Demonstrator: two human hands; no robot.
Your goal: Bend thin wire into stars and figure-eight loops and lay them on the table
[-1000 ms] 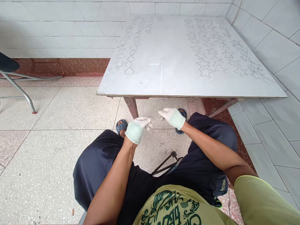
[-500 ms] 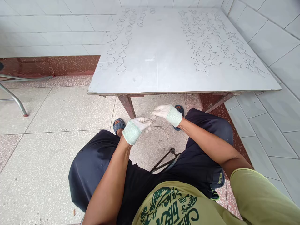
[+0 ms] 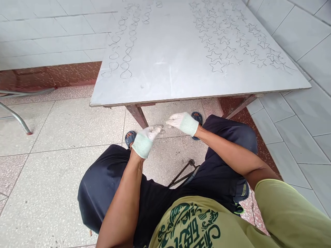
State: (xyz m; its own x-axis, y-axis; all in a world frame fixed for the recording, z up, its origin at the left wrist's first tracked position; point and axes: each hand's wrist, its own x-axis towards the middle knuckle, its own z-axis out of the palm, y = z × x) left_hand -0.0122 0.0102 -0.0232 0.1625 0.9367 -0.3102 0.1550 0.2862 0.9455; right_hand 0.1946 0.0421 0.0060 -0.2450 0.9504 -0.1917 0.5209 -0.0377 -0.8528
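Both my hands wear white gloves with pale green cuffs and meet between my knees, below the table's front edge. A thin bent wire (image 3: pixel 163 121) shows faintly between the fingertips; its full shape is hard to make out. My left hand (image 3: pixel 151 135) has its fingers closed on the wire's near side. Slightly higher and to the right, my right hand (image 3: pixel 179 121) pinches the wire with the fingertips pointing left.
On the white table (image 3: pixel 165 79) lie rows of wire stars (image 3: pixel 214 55) at the right and looped wire figures (image 3: pixel 126 73) at the left. A table leg (image 3: pixel 137 116) stands beyond my left hand. A tiled wall (image 3: pixel 305 38) borders the right side.
My view has tilted and shifted slightly, so the table sits higher at the right. Both hands stay close together on the wire, with small finger movements; the wire shows less now.
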